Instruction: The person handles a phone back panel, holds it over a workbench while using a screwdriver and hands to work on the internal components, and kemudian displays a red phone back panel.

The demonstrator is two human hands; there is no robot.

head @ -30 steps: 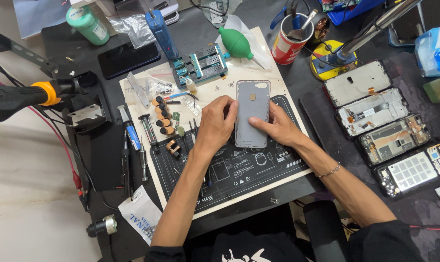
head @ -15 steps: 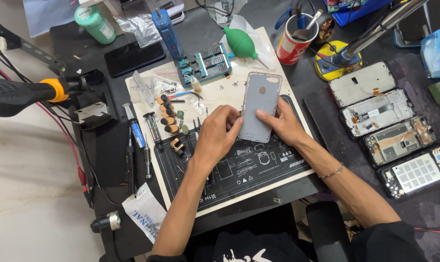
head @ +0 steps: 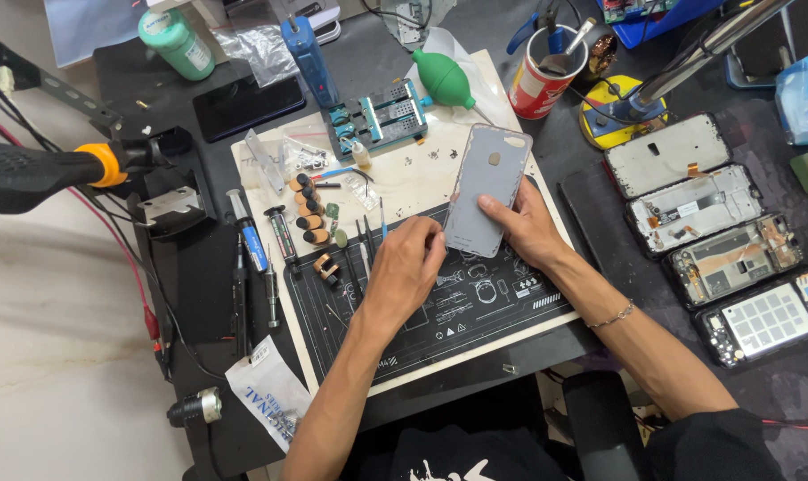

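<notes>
Holding a grey phone back cover [head: 486, 189] over the black work mat [head: 475, 303].
My right hand [head: 527, 224] grips its lower edge; my left hand [head: 407, 267] pinches its corner. I judge it already detached, nothing refitted.

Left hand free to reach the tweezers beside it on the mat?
Probably yes. The left hand rests at the edge of the grey phone back, which the right hand also holds. The tweezers lie flat just to its left, with nothing over them or between.

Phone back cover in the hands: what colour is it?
The phone back cover is plain pale grey, seen best in the head view.
</notes>
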